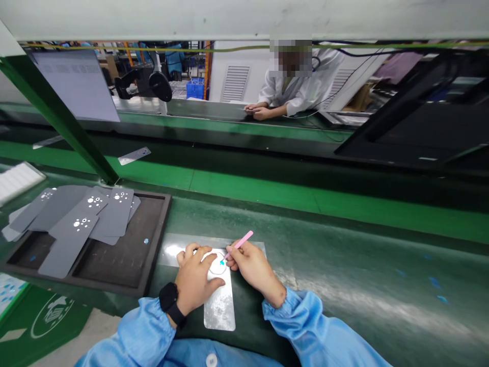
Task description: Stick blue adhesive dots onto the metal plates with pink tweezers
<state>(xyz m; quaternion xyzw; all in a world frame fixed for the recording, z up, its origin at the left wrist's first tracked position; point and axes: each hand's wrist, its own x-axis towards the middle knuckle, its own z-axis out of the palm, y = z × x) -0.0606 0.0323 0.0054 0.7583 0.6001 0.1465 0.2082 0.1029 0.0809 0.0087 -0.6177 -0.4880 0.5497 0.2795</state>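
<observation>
Pink tweezers [243, 239] are pinched in my right hand [255, 269], with their tip down at a small blue piece [222, 263]. That piece sits within a round outlined area [215, 270] at the top of a pale, rounded-corner panel [219, 312], which lies on the green bench. My left hand [194, 281] rests over the panel's left side, fingers spread and thumb reaching across it. Beneath the hands a clear sheet [171, 250] lies flat on the bench. The exact contact of the tweezer tip is too small to tell.
On the left, a dark tray [157, 244] holds several grey panels [72, 244] with punched holes. A green post [72, 122] rises behind it. A thin plate [134, 155] lies on the green strip beyond. Across the line, a person in white [301, 92] sits with hands together.
</observation>
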